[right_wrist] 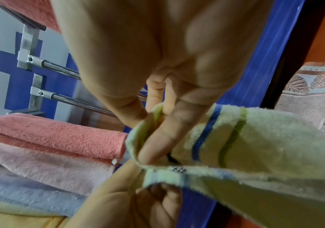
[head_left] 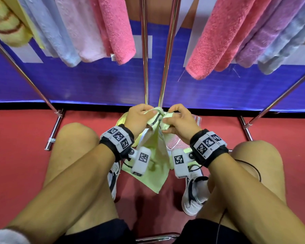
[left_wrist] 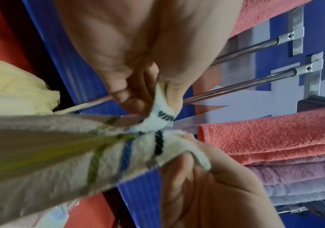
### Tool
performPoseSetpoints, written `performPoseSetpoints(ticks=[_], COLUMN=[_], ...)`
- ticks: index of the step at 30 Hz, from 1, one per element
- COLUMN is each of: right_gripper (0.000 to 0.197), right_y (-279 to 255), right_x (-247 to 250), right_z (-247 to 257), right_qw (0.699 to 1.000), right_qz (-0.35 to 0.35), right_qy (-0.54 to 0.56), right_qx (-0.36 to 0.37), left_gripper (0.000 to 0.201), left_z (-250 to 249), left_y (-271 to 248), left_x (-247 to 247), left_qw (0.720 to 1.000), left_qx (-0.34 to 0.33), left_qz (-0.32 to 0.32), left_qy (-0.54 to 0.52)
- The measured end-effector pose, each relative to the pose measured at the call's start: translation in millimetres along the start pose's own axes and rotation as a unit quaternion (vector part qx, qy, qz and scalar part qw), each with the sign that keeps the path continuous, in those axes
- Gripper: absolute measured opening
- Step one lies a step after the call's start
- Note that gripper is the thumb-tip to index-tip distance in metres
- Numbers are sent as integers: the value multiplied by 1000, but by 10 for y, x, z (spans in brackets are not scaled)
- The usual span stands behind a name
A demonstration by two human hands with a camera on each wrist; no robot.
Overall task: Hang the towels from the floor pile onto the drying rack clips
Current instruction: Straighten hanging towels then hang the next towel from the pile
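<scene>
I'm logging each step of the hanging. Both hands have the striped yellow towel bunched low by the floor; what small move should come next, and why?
Probably slide the hands apart along the striped edge to open it. The left hand and right hand pinch the yellow towel close together, so its edge is crumpled, while the rest hangs toward the floor.

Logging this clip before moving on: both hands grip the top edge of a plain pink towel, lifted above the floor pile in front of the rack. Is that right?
Not quite. The towel is pale yellow-green with blue, green and dark stripes, not plain pink; the right wrist view shows the stripes clearly. The rest holds: left hand and right hand both grip its top edge above the floor pile, in front of the rack.
</scene>
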State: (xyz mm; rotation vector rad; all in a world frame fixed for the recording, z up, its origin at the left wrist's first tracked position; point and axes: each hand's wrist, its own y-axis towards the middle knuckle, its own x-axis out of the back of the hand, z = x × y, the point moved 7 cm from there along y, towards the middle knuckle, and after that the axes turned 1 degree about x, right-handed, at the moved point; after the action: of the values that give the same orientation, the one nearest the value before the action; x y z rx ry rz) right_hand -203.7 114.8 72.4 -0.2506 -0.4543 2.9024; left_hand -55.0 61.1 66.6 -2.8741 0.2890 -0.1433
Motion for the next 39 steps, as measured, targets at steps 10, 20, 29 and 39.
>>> performPoseSetpoints(ticks=[10,20,29,39], right_gripper=[35,25,24,35], right_y=[-28,17,43,101], right_x=[-33,-23,17,75], right_z=[85,213,194,110], right_qw=[998,957,944,945], right_qz=[4,-55,-40,-40], right_qy=[19,-205,-263,-280], right_qx=[66,198,193,163], left_gripper=[13,16,26,28], left_z=[-80,-121,-172,-122], left_y=[-143,-181,-162,-125], left_x=[-114,-149,-117,-119], left_qw=[996,996,990,976], left_qx=[-6,-35,-97,-126], left_qz=[62,84,81,122], left_qy=[-58,-16,60,130])
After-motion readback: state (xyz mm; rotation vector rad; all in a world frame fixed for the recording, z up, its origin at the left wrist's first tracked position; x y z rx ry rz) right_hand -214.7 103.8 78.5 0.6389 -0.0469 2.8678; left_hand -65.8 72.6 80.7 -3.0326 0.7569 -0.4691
